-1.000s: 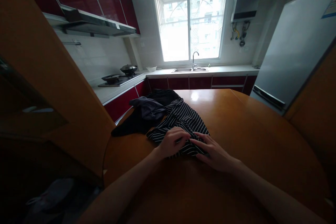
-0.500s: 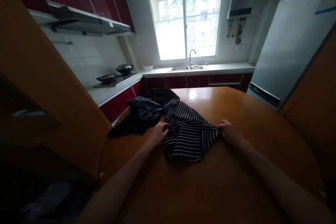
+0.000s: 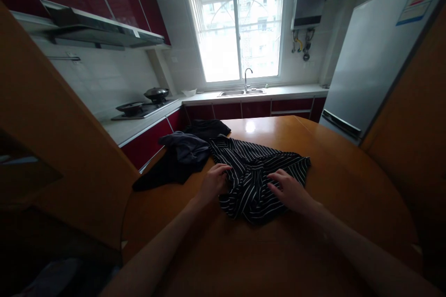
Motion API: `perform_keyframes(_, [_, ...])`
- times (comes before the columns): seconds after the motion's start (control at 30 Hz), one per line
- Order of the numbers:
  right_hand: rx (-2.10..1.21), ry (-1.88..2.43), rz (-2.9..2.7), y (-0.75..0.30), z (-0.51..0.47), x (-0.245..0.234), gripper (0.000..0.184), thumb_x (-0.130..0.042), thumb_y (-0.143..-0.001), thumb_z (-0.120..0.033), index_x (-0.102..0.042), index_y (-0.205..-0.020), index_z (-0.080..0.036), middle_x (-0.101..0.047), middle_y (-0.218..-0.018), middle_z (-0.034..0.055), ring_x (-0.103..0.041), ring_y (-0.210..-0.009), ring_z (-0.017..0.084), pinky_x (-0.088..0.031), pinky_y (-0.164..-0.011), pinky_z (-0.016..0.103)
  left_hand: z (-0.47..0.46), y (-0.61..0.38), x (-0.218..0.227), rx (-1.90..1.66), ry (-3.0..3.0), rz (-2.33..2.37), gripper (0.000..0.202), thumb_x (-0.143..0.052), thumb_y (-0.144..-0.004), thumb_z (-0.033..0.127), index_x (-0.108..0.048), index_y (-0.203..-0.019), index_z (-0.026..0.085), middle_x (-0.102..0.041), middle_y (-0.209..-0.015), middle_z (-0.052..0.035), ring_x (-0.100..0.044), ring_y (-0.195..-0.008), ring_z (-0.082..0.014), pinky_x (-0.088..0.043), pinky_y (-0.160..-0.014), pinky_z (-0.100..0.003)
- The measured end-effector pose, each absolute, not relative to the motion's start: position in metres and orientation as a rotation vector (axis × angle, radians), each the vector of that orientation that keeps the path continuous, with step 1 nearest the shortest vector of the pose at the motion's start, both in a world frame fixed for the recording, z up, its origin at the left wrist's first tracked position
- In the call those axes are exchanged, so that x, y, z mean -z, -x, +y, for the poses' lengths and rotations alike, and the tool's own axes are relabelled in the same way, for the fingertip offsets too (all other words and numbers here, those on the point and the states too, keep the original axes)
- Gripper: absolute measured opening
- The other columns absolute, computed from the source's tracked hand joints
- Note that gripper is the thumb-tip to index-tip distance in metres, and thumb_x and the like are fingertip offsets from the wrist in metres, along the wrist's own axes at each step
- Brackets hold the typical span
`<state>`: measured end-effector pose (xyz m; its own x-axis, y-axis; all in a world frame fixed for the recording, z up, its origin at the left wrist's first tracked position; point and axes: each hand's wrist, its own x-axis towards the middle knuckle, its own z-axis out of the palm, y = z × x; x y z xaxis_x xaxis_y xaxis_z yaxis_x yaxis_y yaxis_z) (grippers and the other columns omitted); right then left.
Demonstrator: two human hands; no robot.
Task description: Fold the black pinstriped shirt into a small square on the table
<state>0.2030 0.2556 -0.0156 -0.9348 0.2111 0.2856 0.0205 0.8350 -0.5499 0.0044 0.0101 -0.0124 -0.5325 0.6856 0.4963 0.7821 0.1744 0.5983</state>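
Black-and-white striped cloth garment (image 3: 259,169) is spread on the orange wooden bench (image 3: 313,241), edge pinched by left hand (image 3: 213,182), right hand (image 3: 289,190) laid flat, fingers splayed; pretty rumpled, nothing folded yet by the looks

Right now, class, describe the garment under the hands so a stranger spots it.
Find the wooden table facing the window. The striped garment lies mid-table under the left hand and right hand. Unlike the plain dark clothes beside it, it has thin white stripes.
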Motion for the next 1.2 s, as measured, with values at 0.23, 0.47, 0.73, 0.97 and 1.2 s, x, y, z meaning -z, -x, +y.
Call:
perform_keyframes(0.23, [-0.629,-0.166,-2.974,-0.216,0.225,0.018,0.026,-0.06,-0.084,-0.021,-0.064,-0.109,-0.025,-0.061,-0.109,0.0052,-0.063,-0.091,0.021,-0.044,-0.076,0.029,0.006,0.022,0.034,0.82,1.535,-2.422,0.03,-0.063,-0.089,0.017,-0.075,-0.114,0.027,-0.056,-0.135,-0.0098,-0.052,-0.122,-0.0276,-0.044,-0.106,-0.047])
perform_keyframes(0.47, [-0.504,0.149,-2.993,-0.205,0.278,0.019,0.019,-0.056,-0.078,-0.008,-0.066,-0.086,-0.022,-0.07,-0.093,0.0048,-0.065,-0.085,0.021,-0.04,-0.07,0.027,0.02,0.008,0.021,0.741,1.555,-2.427,0.02,-0.06,-0.092,0.021,-0.078,-0.084,0.022,-0.065,-0.117,-0.0087,-0.058,-0.106,-0.0246,-0.05,-0.095,-0.04])
perform_keyframes(0.73, [-0.477,0.836,-2.769,-0.207,0.388,0.025,0.038,-0.049,-0.079,-0.007,-0.076,-0.102,-0.019,-0.074,-0.108,0.0103,-0.068,-0.1,0.024,-0.048,-0.084,0.031,0.023,-0.04,0.003,0.857,2.249,-2.258,0.029,-0.05,-0.102,0.033,-0.076,-0.098,0.021,-0.073,-0.091,-0.0075,-0.066,-0.087,-0.0183,-0.05,-0.084,-0.029])
perform_keyframes(0.97, [-0.595,0.929,-2.48,-0.208,0.415,0.036,0.032,-0.049,-0.086,-0.018,-0.076,-0.103,-0.019,-0.076,-0.104,0.0094,-0.07,-0.093,0.022,-0.049,-0.079,0.028,0.021,-0.045,-0.002,0.93,2.0,-2.19,0.027,-0.051,-0.1,0.028,-0.071,-0.118,0.024,-0.074,-0.105,-0.0072,-0.067,-0.099,-0.02,-0.048,-0.097,-0.036])
perform_keyframes(1.2, [-0.646,0.816,-2.615,-0.198,0.394,0.046,0.022,-0.06,-0.088,-0.029,-0.075,-0.099,-0.018,-0.075,-0.1,0.0104,-0.07,-0.089,0.021,-0.05,-0.077,0.027,0.013,0.008,0.017,0.644,1.611,-2.423,0.046,-0.058,-0.092,0.016,-0.059,-0.136,0.027,-0.056,-0.144,-0.006,-0.047,-0.136,-0.0255,-0.034,-0.116,-0.045])
